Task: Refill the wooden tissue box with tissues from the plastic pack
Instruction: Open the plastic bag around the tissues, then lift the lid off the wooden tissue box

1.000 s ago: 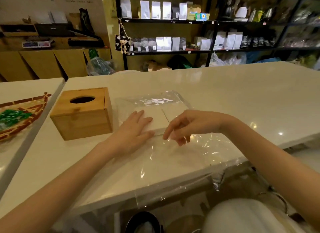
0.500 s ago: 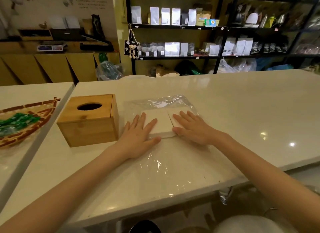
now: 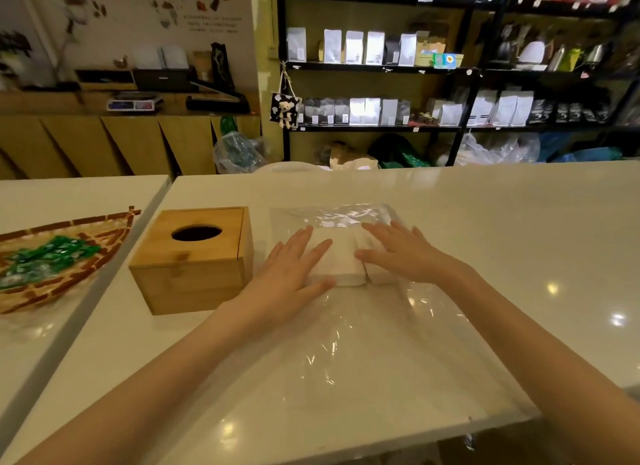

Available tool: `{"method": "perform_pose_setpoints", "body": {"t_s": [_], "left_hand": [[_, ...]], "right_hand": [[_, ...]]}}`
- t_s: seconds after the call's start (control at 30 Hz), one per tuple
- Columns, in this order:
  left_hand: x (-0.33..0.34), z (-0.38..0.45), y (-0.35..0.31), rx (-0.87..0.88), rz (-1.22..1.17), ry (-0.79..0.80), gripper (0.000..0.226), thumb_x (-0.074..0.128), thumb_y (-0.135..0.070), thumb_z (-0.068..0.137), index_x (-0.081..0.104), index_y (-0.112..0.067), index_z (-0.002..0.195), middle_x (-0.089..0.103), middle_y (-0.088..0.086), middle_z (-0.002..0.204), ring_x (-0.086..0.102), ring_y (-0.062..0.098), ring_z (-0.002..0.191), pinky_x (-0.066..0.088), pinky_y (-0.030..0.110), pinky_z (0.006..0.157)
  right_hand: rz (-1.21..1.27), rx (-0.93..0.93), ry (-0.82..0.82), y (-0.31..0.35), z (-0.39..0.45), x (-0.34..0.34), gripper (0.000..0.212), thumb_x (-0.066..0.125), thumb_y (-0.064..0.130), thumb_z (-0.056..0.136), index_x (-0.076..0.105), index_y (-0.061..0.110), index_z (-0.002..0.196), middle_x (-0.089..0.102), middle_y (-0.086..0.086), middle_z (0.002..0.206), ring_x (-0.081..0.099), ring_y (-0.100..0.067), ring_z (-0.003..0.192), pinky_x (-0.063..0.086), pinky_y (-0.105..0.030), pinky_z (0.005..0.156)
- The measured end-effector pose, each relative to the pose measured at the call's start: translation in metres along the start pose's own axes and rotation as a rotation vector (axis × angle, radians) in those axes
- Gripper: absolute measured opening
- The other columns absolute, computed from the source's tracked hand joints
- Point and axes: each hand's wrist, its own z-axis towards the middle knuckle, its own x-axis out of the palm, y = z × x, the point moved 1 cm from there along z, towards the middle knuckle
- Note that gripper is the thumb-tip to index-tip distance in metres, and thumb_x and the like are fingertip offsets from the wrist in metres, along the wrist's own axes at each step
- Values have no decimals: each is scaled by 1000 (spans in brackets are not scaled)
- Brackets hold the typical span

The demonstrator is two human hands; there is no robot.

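The wooden tissue box (image 3: 194, 260) stands on the white counter, lid shut, with a dark oval hole on top. Right of it lies the clear plastic pack (image 3: 346, 326), spread flat toward the counter's front edge. Two white tissue stacks (image 3: 341, 256) sit side by side in its far end. My left hand (image 3: 291, 270) lies flat on the left stack, fingers spread. On the right stack rests my right hand (image 3: 401, 253), palm down. Neither hand grips anything.
A woven basket (image 3: 69, 256) with green wrapped pieces sits on the neighbouring counter at left, across a narrow gap. Behind the counter stand black shelves (image 3: 381, 69) of bags and a wooden cabinet (image 3: 104, 146). The counter's front edge runs near my forearms.
My right hand has moved from the pack's near edge onto the right tissue stack and flattened. The left hand stays on the left stack. The camera has tilted up a little.
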Motion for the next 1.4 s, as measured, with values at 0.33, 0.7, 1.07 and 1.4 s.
{"method": "perform_pose_setpoints", "body": {"t_s": [0.33, 0.7, 1.07, 1.4], "left_hand": [[-93, -69, 55, -117, -65, -457, 55, 49, -58, 76, 41, -39, 128, 31, -22, 139, 24, -3, 126, 24, 26, 103], [-87, -81, 111, -275, -153, -243, 58, 51, -75, 55, 49, -49, 107, 25, -17, 149, 14, -4, 132, 20, 37, 112], [-101, -88, 97, -295, 56, -178, 81, 45, -84, 54, 56, -35, 119, 35, -12, 147, 31, 8, 135, 32, 36, 108], [-147, -59, 93, -378, -221, -241, 61, 53, -66, 54, 70, -23, 93, 68, -4, 87, 61, 11, 85, 51, 25, 75]], "right_hand": [[325, -508, -70, 134, 8, -12, 60, 50, 47, 87, 31, 28, 141, 26, 6, 154, 16, -8, 142, 19, -33, 115], [87, -571, -36, 168, 24, 19, 76, 47, 58, 84, 19, 23, 146, 20, 3, 156, 17, -12, 142, 8, -33, 116], [-115, -660, -81, 165, 22, 17, 93, 13, 75, 68, 18, 25, 146, 19, 5, 156, 14, -6, 143, -4, -26, 115], [376, -577, -116, 178, 40, -10, 54, 38, 61, 84, 72, 19, 91, 69, -2, 80, 60, -16, 77, 46, -28, 72]]}}
